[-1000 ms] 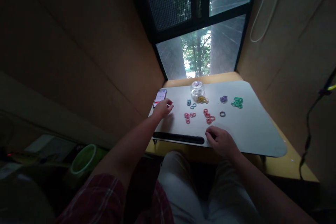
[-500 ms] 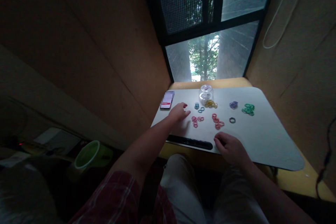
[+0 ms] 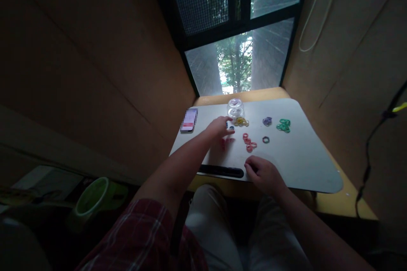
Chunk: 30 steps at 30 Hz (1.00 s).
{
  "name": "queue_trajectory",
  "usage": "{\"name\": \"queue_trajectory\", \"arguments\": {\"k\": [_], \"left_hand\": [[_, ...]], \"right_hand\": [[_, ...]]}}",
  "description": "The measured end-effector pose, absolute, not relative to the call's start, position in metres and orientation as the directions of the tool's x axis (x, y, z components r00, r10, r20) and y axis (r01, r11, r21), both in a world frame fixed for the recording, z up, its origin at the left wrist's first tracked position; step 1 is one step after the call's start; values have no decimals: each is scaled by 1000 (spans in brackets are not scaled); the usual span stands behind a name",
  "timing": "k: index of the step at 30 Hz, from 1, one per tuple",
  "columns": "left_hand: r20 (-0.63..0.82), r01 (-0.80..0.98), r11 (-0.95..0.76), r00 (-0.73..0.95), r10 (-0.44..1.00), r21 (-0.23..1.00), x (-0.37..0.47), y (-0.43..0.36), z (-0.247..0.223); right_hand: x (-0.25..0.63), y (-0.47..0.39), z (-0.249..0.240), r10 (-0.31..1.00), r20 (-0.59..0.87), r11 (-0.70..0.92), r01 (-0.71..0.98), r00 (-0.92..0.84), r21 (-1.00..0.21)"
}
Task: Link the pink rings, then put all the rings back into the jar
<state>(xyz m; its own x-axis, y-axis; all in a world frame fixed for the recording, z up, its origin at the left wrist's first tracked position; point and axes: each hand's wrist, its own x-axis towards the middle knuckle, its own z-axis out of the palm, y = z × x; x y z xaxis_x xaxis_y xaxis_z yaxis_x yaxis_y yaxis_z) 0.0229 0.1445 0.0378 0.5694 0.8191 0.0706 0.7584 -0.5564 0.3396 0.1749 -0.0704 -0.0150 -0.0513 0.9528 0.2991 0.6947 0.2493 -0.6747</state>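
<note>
My left hand [image 3: 220,126] reaches over the blue hair ties [image 3: 232,128], thumb and forefinger apart, partly covering them. I see nothing held in it. Pink hair ties [image 3: 226,142] lie below that hand, in its shadow. My right hand [image 3: 263,173] rests at the table's front edge with curled fingers, and nothing shows in it. Beyond it lie red hair ties [image 3: 249,143] and a single dark multicoloured one [image 3: 266,139]. Yellow hair ties [image 3: 242,122] sit against a clear round jar [image 3: 235,109]. Purple [image 3: 267,121] and green hair ties [image 3: 284,125] form groups farther right.
A phone [image 3: 189,120] lies at the white tabletop's [image 3: 299,156] left edge. A black strip [image 3: 222,171] runs along the front edge. The window [image 3: 237,61] is behind, with wooden walls on both sides. A green bin [image 3: 95,199] stands low at left.
My left hand has moved right and slightly away from me, from beside the blue hair ties to over them. My right hand stays at the front edge. The view has turned slightly right.
</note>
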Motion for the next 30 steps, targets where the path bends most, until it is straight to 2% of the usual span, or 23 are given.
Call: {"name": "queue_trajectory", "arguments": {"k": [6, 11, 20, 22, 26, 28, 30], "left_hand": [[79, 778, -580, 580, 811, 243, 36, 144, 34], [67, 769, -599, 601, 797, 224, 32, 146, 32], [102, 842, -505, 495, 863, 189, 8, 153, 37], [158, 856, -467, 441, 883, 223, 1, 149, 35], [346, 800, -440, 310, 885, 408, -18, 127, 27], [389, 736, -492, 329, 860, 466, -31, 109, 22], [394, 679, -566, 413, 821, 468, -44, 91, 16]], "right_hand": [[176, -70, -14, 950, 305, 264, 681, -63, -682], [175, -72, -14, 950, 306, 264, 674, -59, -690], [174, -71, -16, 947, 319, 263, 687, -48, -678], [174, -71, -16, 946, 320, 262, 690, -46, -675], [174, -71, -16, 942, 331, 270, 693, -48, -668], [174, -70, -16, 942, 333, 269, 700, -47, -661], [174, -70, -15, 943, 330, 260, 710, -41, -654]]}}
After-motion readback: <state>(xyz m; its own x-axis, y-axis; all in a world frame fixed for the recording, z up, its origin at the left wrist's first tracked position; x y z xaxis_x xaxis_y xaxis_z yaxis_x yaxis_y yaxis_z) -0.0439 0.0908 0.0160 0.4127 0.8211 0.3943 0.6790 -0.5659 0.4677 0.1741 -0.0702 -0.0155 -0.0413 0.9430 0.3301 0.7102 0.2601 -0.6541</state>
